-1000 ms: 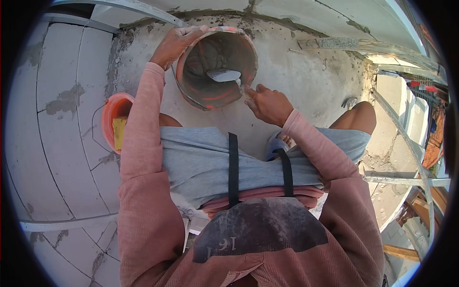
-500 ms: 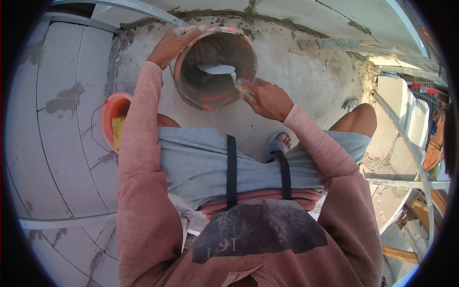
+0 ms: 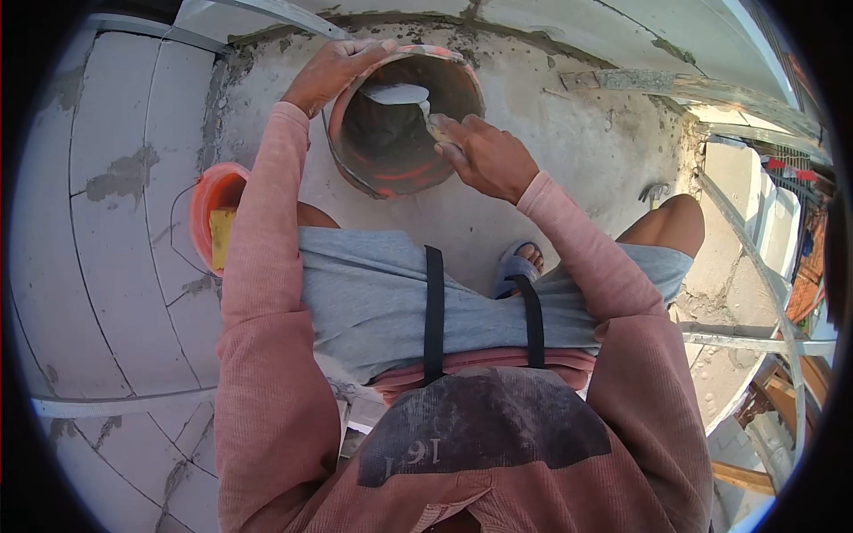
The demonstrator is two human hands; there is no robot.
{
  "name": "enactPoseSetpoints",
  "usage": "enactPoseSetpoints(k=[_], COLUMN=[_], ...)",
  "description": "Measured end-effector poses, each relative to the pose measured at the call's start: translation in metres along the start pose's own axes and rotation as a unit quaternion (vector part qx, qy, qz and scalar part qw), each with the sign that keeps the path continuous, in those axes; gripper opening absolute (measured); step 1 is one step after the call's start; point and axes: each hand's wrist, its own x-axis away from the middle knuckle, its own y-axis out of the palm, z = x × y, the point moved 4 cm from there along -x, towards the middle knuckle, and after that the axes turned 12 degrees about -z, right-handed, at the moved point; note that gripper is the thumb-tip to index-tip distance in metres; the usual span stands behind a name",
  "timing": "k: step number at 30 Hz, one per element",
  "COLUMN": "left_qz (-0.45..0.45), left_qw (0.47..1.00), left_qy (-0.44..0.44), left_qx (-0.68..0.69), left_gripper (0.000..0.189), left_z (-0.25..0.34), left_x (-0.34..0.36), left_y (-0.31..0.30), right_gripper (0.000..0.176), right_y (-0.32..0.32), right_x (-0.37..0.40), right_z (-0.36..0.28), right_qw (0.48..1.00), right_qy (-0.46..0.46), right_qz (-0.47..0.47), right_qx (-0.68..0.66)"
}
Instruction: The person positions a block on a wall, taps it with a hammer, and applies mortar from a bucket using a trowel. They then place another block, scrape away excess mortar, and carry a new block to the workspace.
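A large mortar-stained bucket (image 3: 391, 182) stands tilted on the concrete floor, its mouth facing me. My left hand (image 3: 336, 73) grips its upper left rim, thumb and fingers along the edge. In my right hand (image 3: 487, 155) is the handle of a trowel (image 3: 397, 94), whose pale blade is inside the bucket near the upper left of the opening. Grey residue coats the bucket's inner wall, with orange-red patches showing through.
A smaller orange bucket (image 3: 203, 191) with a yellow piece (image 3: 221, 238) in it is at the left, beside my left forearm. A hammer (image 3: 655, 193) lies near my right knee. Metal bars (image 3: 693, 87) and pale blocks (image 3: 729, 191) are at the right.
The trowel and my right hand have moved slightly up and left within the bucket's mouth. The bucket and my left hand have shifted slightly up and right in view.
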Motion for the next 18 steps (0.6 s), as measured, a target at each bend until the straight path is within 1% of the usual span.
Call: enactPoseSetpoints(k=[2,5,6,8,9,11,14,16,18], left_qz=[0.011,0.020,0.020,0.013,0.009,0.004,0.009,0.012,0.001], left_qw=[1.000,1.000,1.000,1.000,1.000,1.000,0.999,0.999,1.000], left_qy=[0.004,0.012,0.013,0.016,0.017,0.010,0.001,0.000,-0.001], left_qx=[0.003,0.013,0.017,-0.008,-0.020,-0.021,-0.037,-0.029,-0.007], left_gripper=[0.066,0.067,0.068,0.067,0.066,0.067,0.067,0.066,0.066], left_z=[0.005,0.003,0.000,0.000,-0.001,0.004,0.002,-0.001,0.000], left_x=[0.006,0.006,0.005,0.001,-0.001,0.001,0.001,0.000,0.000], left_y=[0.002,0.002,0.002,0.000,0.000,0.005,0.002,0.000,0.003], right_gripper=[0.047,0.043,0.043,0.043,0.045,0.049,0.047,0.046,0.046], right_y=[0.008,0.037,0.037,0.026,0.020,-0.014,0.001,0.029,0.033], right_x=[-0.003,0.017,0.018,0.017,0.012,0.004,0.001,0.013,0.024], right_z=[-0.003,0.000,0.005,0.005,0.008,-0.013,-0.017,-0.012,-0.003], right_qw=[1.000,0.998,0.998,0.998,0.999,0.999,0.998,0.996,0.995], right_qy=[0.006,-0.011,-0.023,-0.044,-0.027,0.006,0.018,-0.011,-0.021], right_qz=[0.008,-0.043,-0.031,-0.006,-0.015,-0.034,-0.052,-0.061,-0.062], right_qx=[0.010,0.052,0.051,0.047,0.039,0.020,0.034,0.061,0.071])
